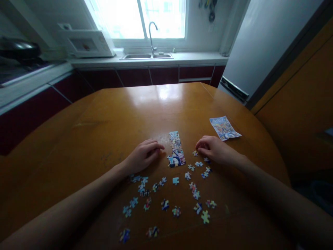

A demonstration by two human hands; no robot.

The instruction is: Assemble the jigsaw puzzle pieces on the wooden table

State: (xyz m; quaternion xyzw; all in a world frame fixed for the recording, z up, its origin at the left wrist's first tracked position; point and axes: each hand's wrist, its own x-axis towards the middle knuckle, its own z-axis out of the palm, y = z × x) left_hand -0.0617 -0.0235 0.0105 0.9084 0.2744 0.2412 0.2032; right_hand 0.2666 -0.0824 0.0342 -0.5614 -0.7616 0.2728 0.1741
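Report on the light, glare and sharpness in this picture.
Head view: window burnt out to white, its glare streaking the far side of the tabletop; head view: near tabletop and lower corners dim; head view: loose puzzle pieces soft, fine print on the leaflet unreadable; head view: wide-angle stretch, with the fridge leaning outward.
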